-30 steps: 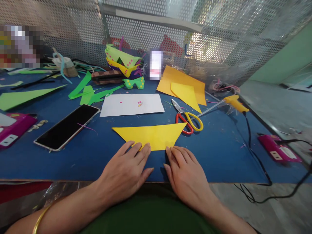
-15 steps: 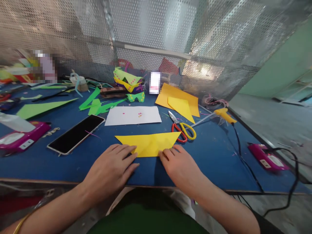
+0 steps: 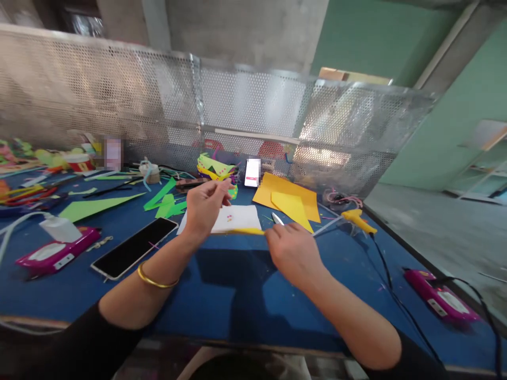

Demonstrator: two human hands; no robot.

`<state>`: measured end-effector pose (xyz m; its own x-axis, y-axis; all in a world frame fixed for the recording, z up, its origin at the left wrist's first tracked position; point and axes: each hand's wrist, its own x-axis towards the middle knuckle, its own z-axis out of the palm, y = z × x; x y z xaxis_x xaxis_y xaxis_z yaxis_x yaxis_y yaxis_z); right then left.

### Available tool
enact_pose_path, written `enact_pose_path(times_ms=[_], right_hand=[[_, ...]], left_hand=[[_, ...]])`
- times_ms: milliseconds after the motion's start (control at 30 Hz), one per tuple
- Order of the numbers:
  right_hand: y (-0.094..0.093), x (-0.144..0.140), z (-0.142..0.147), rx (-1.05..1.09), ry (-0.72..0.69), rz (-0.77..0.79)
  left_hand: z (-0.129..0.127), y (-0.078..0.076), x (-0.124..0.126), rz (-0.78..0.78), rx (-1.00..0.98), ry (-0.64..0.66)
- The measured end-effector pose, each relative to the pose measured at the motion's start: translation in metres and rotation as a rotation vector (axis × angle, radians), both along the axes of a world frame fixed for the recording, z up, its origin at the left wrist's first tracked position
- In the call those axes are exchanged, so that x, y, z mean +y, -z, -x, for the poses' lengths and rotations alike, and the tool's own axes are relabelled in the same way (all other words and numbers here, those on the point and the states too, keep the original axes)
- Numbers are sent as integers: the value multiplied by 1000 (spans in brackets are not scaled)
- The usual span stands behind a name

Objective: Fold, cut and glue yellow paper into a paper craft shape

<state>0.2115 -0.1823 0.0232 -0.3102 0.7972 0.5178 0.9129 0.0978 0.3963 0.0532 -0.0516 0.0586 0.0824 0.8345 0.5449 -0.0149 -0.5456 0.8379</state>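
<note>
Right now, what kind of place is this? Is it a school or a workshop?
It looks like a paper-craft workbench, probably in a small workshop. Cut paper shapes cover the blue table, a yellow glue gun lies plugged in, and a metal mesh screen fences the bench off. The hands hold yellow paper.

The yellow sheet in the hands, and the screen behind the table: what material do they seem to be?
The yellow sheet looks like thin matte paper or craft foam; seen edge-on, it is a flat sliver. The screen seems to be perforated metal: silver-grey, shiny, with regular small holes.
</note>
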Motion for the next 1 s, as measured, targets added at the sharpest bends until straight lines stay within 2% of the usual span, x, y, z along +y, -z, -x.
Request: enact_pose_path(times_ms=[100, 167, 267, 333, 400, 500, 567, 633, 667, 733, 800, 867, 1000], right_hand=[[-21, 19, -21, -1, 115, -216], [-20, 28, -30, -17, 144, -323], [-1, 36, -33, -103, 40, -395], [15, 38, -32, -147, -40, -385], [27, 39, -29, -170, -86, -368], [36, 40, -25, -82, -153, -364], [39, 42, -23, 177, -175, -384], [41, 46, -22, 618, -165, -391], [42, 48, -21, 908, -159, -357], [44, 52, -17, 1491, -168, -193], [46, 56, -12, 1872, -198, 9], [46, 58, -6, 2009, -251, 105], [46, 56, 3, 2126, -340, 100]], left_hand=[[-8, 1, 12, 69, -298, -127], [-12, 13, 11, 182, -269, -73], [-20, 37, -2, 458, -124, 274], [-26, 51, -11, 630, -128, 443], [-32, 59, -16, 724, -144, 453], [-34, 65, -14, 759, -187, 366], [-32, 66, -8, 744, -231, 307], [-31, 66, -5, 714, -272, 260], [-30, 66, -4, 699, -286, 245], [-31, 64, -7, 672, -303, 241], [-34, 63, -15, 632, -293, 265], [-36, 64, -23, 583, -248, 304], [-39, 66, -33, 528, -155, 345]])
